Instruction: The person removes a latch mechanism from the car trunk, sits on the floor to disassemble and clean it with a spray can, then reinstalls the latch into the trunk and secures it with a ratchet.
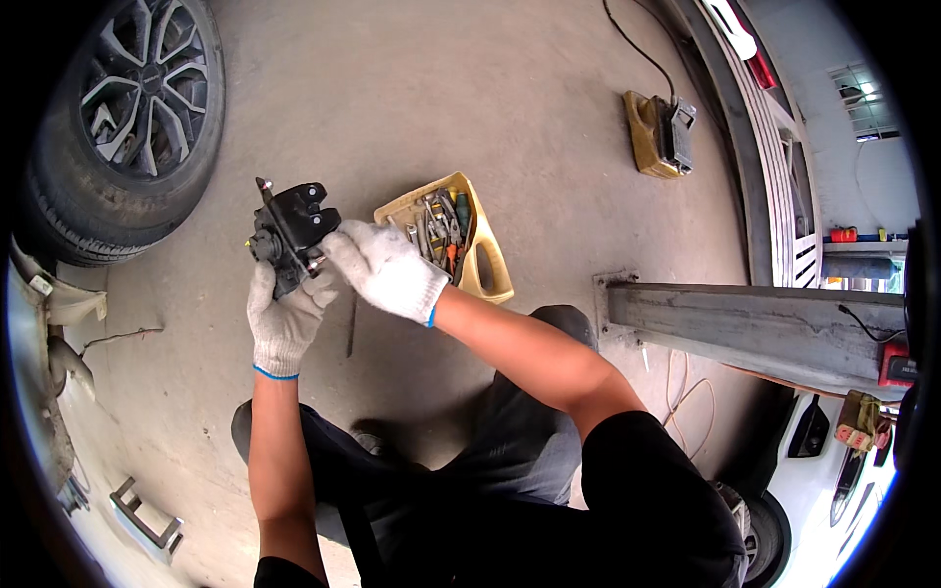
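A black brake caliper [302,218] is held up off the floor, left of centre. From below, my left hand [284,331] in a white knit glove grips it, with the thumb along its left side. My right hand [384,267], gloved the same way, has its fingers closed at the caliper's lower right edge, beside a small metal pin. What lies under those fingertips is hidden. Just beyond my right hand sits a yellow tool carrier [489,269] full of pliers, wrenches and screwdrivers.
Two stacked wheels [147,108] lie at the upper left. A thin dark rod [351,331] is on the floor near my knees. At the upper right stands a yellow and black box [659,137] with a cable. A grey steel beam [755,328] juts in from the right, above a white car [828,490].
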Tool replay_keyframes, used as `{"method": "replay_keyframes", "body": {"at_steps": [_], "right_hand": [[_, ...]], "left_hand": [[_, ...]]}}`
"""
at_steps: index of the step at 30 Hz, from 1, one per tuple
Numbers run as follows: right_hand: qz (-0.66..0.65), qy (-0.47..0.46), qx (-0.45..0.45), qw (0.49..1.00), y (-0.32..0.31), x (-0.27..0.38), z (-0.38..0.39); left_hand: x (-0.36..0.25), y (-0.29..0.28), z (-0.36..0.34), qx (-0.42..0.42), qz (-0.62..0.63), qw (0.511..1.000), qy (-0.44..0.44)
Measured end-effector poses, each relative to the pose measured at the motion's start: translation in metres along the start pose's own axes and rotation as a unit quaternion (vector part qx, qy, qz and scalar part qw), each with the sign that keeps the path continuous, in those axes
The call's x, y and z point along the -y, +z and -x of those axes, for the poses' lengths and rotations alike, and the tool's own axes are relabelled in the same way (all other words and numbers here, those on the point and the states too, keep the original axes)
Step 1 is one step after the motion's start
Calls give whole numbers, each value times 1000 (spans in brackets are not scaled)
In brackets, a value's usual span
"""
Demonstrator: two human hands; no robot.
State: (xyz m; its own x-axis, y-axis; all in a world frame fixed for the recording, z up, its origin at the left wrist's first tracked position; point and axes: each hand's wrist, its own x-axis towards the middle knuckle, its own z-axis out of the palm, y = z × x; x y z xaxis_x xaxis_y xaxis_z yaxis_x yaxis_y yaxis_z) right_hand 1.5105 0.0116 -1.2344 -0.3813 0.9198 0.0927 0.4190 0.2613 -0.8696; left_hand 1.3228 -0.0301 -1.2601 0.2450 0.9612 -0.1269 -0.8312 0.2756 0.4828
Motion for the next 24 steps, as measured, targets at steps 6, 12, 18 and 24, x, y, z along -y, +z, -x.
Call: {"method": "replay_keyframes", "body": {"at_steps": [6,12,18,24], "right_hand": [[-84,15,76,993,-34,-7,-9],[-361,155,60,918,-44,-11,-11],[-506,263,-104,815,-67,-48,-36],[-39,286,-126,949,-44,-137,-43]], "left_hand": [[0,8,-3,50,19,998,-34],[3,23,-10,72,64,995,-2],[-7,1,-9,-7,44,998,43],[-11,-2,-11,-25,44,997,64]]}}
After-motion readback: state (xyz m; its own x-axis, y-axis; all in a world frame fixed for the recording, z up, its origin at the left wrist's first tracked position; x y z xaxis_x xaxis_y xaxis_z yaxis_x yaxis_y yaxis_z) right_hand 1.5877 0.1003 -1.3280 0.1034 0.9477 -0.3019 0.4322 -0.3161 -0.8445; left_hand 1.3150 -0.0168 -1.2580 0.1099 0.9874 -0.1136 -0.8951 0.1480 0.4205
